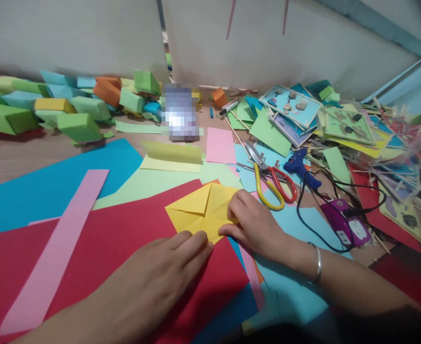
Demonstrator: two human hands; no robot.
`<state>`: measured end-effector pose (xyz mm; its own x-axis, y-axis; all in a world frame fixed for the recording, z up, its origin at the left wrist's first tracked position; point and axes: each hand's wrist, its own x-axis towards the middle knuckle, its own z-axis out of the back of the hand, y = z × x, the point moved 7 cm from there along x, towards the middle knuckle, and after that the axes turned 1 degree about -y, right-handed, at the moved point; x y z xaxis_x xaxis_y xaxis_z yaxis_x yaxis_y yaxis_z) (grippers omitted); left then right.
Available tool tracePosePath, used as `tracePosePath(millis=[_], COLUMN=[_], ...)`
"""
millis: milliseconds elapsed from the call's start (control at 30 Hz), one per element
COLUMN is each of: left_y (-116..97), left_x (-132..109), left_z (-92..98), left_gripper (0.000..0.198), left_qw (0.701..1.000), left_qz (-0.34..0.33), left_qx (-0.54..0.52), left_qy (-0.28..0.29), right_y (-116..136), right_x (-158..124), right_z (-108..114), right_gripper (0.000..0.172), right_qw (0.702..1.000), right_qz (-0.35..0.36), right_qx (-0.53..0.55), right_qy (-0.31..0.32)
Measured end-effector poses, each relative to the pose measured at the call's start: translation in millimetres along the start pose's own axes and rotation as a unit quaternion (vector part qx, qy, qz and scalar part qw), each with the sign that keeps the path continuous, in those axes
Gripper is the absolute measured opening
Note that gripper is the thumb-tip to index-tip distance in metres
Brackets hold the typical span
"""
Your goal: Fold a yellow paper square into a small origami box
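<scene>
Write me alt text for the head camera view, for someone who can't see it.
A person's left hand and right hand touch the edges of a partly folded yellow paper over a red sheet. Scissors and a blue glue gun lie beyond to the right; colored paper boxes sit at upper left.

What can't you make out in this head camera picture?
All in the head view:
Yellow paper: right corner hidden by the right hand; lower edge partly covered by the left hand.
Bright upright object: blurred by pixelation.
Red sheet: cut off at the left edge.
Purple electrical box: markings too small to read.
</scene>
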<state>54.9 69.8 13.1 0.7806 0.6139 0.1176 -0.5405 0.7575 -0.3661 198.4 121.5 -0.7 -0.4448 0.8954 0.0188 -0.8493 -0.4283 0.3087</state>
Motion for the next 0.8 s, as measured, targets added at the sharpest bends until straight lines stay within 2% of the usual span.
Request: tracePosePath(millis=[133,200,267,467,600,733,800], left_y=[-1.7,-5.5,-5.9,-3.7,-6.5,-6.1,-4.9], left_x=[-7.3,-8.2,-6.3,-1.1,1.0,15.5,25.1], left_z=[1.1,5.3,8.0,5.6,4.1,-9.1,-19.8], left_gripper=[0.050,0.052,0.054,0.060,0.059,0.041,0.044], left_qw=[0.998,0.997,0.996,0.995,0.994,0.991,0.986], left_qz=[-0.034,-0.069,-0.077,-0.062,-0.060,-0.018,0.011], left_qx=[0.022,0.025,0.035,0.065,0.071,0.084,0.087], left_qy=[-0.039,-0.023,0.002,0.042,0.060,0.098,0.139], right_y=[-2.0,-3.3,-6.4,-17.5,-8.8,-4.3,-5.0], right_x=[-4.9,-5.9,-5.7,-3.9,-3.5,-2.6,-2.0], right_z=[3.5,4.5,6.2,16.5,18.0,7.6,2.9], right_gripper=[0.025,0.022,0.019,0.019,0.015,0.011,0.012], right_qw=[1.000,0.999,0.998,0.993,0.998,0.997,0.996], right_qz=[-0.016,-0.020,-0.028,-0.064,-0.024,-0.006,-0.010], right_qx=[-0.008,-0.008,-0.009,-0.036,-0.013,0.025,0.035], right_qy=[0.015,0.031,0.053,0.089,0.062,0.070,0.083])
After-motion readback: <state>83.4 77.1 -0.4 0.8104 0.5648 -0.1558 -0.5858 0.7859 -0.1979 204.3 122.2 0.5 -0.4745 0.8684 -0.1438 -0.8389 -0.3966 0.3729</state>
